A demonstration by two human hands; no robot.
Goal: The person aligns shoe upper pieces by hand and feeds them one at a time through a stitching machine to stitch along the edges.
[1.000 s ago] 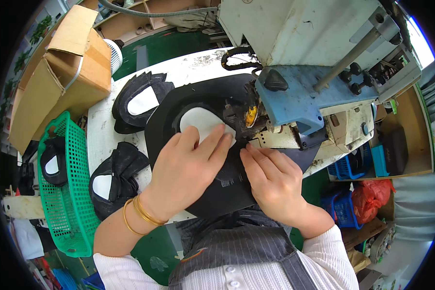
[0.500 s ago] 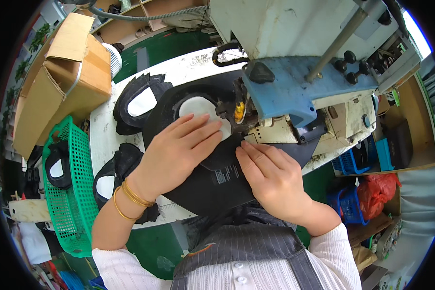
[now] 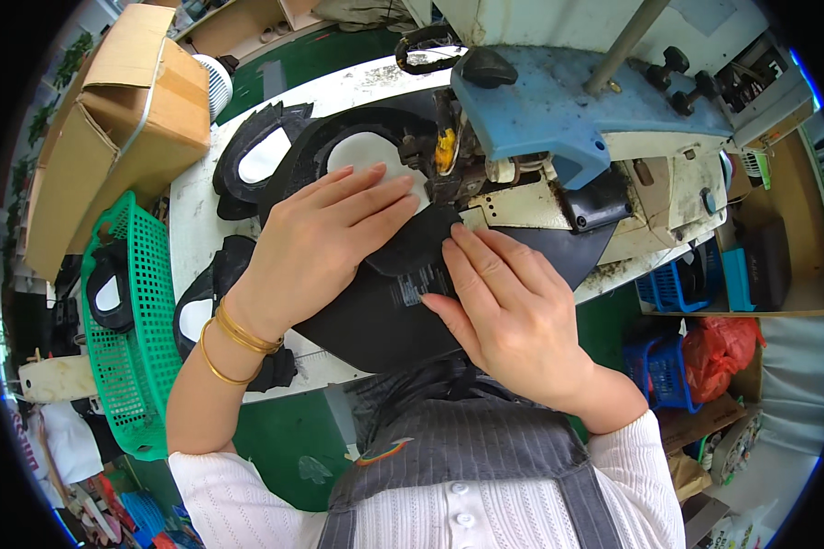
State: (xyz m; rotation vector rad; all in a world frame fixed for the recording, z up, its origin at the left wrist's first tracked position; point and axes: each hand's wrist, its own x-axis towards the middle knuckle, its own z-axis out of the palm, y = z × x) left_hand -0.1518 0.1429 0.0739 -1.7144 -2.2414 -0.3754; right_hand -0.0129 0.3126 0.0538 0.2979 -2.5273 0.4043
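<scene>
A large black fabric piece [image 3: 375,311] with a white oval patch [image 3: 362,151] lies on the white table under the head of an industrial sewing machine [image 3: 558,119]. My left hand [image 3: 316,242] presses flat on it, fingers spread toward the machine's needle area. My right hand [image 3: 504,306] lies flat on the black piece just below the machine's foot, fingertips close to my left hand's. Neither hand grips anything; both press the fabric down. The needle is hidden behind the machine head.
More black-and-white cut pieces [image 3: 256,156] lie on the table [image 3: 188,206] at left, and a stack [image 3: 201,306] by my left wrist. A green plastic basket [image 3: 128,357] holds another piece. A cardboard box [image 3: 110,110] stands far left. Blue crates [image 3: 673,366] sit on the floor at right.
Both hands and the black piece have shifted slightly right and toward the machine's foot; my left fingers now cover more of the white patch.
</scene>
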